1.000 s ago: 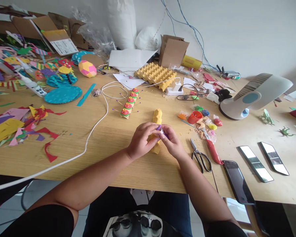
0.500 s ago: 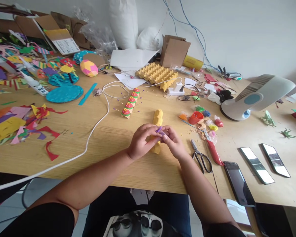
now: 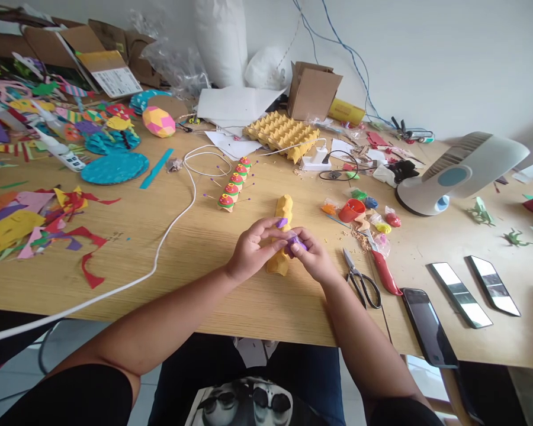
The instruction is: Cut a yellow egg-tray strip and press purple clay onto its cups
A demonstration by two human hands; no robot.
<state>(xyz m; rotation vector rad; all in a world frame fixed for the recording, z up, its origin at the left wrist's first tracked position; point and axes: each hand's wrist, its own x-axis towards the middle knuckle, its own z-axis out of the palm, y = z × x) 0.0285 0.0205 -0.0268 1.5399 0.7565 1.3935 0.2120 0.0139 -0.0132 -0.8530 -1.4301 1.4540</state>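
My left hand (image 3: 252,249) pinches a small purple piece of modelling clay (image 3: 282,223) at its fingertips. A larger purple clay lump (image 3: 296,244), seemingly in clear plastic wrap, sits in the closed fingers of my right hand (image 3: 314,255). Both hands meet above a yellow egg-carton strip (image 3: 285,206), which lies lengthwise on the table and is partly covered by them. Beyond my left hand stands a decorated egg-carton strip (image 3: 233,186) with red and green tops, yellow rings and pins sticking out of its sides.
To the right lie scissors (image 3: 362,279), a red-handled knife (image 3: 385,273), a phone (image 3: 430,327) and wrapped clay lumps (image 3: 371,203) around a red cup (image 3: 352,210). A white fan (image 3: 464,171) stands behind. A white cable (image 3: 160,254) crosses the left side. A yellow egg tray (image 3: 284,133) sits farther back.
The small purple piece now sits apart from the larger lump, up at my left fingertips. More of the lump shows in my right hand, and the hands have opened slightly apart.
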